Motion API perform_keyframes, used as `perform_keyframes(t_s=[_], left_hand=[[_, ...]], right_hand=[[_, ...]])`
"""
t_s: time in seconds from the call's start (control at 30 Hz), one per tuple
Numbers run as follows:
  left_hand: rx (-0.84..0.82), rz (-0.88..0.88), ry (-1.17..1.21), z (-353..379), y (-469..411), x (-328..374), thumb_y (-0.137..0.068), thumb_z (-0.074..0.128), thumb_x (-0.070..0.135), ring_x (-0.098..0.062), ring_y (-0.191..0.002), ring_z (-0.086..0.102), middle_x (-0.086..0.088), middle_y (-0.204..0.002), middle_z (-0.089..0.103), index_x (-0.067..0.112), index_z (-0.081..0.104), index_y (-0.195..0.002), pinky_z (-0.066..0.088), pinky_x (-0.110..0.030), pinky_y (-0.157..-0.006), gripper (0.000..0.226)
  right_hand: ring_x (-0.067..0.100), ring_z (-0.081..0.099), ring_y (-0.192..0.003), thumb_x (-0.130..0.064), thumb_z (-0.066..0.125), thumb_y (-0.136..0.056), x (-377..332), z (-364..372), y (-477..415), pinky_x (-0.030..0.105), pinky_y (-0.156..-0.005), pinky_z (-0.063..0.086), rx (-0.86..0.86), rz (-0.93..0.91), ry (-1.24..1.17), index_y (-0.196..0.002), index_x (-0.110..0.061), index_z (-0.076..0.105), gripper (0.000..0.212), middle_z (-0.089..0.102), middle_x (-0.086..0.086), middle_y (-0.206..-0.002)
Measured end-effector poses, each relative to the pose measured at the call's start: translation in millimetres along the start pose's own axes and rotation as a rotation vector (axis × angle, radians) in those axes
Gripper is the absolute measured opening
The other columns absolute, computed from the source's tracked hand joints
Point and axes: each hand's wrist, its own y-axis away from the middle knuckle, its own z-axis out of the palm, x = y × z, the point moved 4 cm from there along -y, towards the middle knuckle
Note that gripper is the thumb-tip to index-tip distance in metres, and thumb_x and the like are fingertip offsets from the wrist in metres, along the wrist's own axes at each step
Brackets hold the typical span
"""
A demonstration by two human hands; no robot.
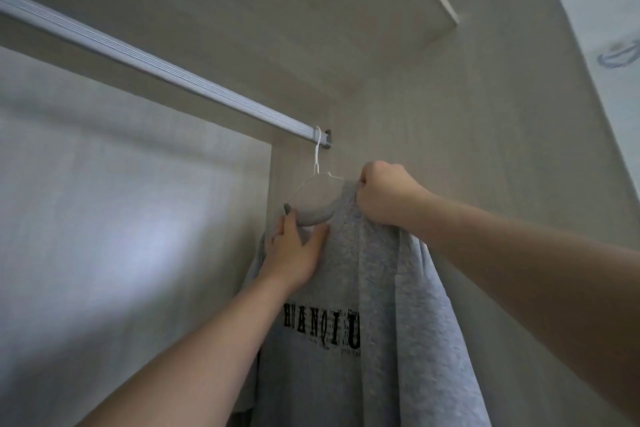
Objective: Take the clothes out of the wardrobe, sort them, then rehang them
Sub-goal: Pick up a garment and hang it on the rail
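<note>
On the grey shirt (381,288), the right hand (384,194) clamped curled fingers at the shoulder; the left hand (298,250) pressed spread fingers below the collar.

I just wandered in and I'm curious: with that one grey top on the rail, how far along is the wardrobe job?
Done: the white hanger hooks over the rail, carrying the grey sweatshirt, the only garment in view. In hand: the right hand grips its shoulder; the left hand lies flat below the collar. Left: unclear whether it is coming out or just rehung; no other clothes show.
</note>
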Motion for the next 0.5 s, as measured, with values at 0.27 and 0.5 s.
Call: perform_keyframes(t_s=[0.27, 0.5], left_hand=[[-0.005, 0.075, -0.004, 7.9, -56.9, -4.3, -0.099, 0.048, 0.053, -0.028, -0.145, 0.034, -0.005, -0.164, 0.026, 0.023, 0.019, -0.159, 0.028, -0.045, -0.118, 0.073], [-0.105, 0.022, 0.085, 25.2, -81.0, -9.1, -0.087, 0.045, 0.067, -0.022, -0.143, 0.037, -0.003, -0.163, 0.027, 0.023, 0.018, -0.159, 0.027, -0.036, -0.119, 0.089]], right_hand=[[0.023, 0.037, -0.137, -0.041, 0.038, -0.097, -9.3, 10.2, -3.8, 0.044, -0.106, 0.031, -0.021, -0.339, 0.535, -0.145, -0.017, 0.033, 0.054, 0.038, 0.001, -0.150], [0.020, -0.004, -0.150, -0.056, 0.024, -0.098, 7.3, 21.3, -18.4, 0.059, -0.115, -0.009, -0.077, -0.283, 0.810, -0.155, -0.013, 0.015, 0.072, 0.007, 0.000, -0.164]])
